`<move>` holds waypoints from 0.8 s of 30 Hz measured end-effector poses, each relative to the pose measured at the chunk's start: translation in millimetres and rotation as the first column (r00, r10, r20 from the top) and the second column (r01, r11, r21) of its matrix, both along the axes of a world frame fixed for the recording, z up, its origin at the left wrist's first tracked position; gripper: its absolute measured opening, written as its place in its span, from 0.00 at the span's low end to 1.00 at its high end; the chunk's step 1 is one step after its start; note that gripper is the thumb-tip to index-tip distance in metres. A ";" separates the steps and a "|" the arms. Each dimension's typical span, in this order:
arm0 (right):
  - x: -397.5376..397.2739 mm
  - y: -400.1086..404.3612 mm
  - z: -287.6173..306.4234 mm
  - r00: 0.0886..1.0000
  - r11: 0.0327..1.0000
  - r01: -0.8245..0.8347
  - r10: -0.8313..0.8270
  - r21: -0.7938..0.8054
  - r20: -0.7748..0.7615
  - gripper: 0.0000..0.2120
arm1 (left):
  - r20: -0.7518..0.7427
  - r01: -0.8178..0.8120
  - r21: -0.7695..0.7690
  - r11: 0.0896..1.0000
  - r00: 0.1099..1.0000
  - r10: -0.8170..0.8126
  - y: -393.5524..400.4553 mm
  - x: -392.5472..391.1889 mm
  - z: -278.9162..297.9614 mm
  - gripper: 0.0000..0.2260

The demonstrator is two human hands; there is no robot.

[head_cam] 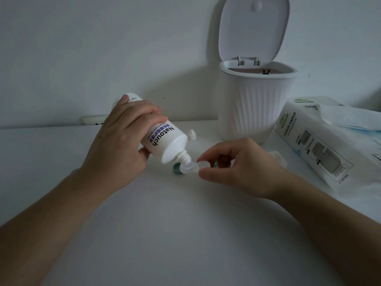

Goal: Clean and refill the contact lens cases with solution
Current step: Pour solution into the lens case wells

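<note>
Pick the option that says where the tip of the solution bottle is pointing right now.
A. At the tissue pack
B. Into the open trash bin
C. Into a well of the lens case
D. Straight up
C: the left hand tilts the solution bottle so its tip sits over a well of the lens case, which the right hand holds.

Your view is dim and grey-blue, with soft, even light and no glare. The bin (pixel 255 104) throws a faint shadow leftward on the wall (pixel 82 48). Focus holds sharp at centre; your forearms stretch wide at the lower corners, and the surface (pixel 185 234) edge bows
</note>
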State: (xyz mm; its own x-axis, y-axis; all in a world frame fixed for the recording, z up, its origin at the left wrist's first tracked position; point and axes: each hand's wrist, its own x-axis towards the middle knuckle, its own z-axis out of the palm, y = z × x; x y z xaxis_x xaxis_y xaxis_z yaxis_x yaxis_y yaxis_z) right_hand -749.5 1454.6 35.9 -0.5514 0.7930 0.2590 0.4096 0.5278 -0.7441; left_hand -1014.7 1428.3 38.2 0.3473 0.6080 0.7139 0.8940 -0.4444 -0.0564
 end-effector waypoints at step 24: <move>1.1 2.3 -0.3 0.999 1.000 0.006 -0.006 -0.001 -0.033 0.04 | 0.135 -0.009 -0.048 0.999 0.991 0.016 2.0 -3.6 -4.0 0.32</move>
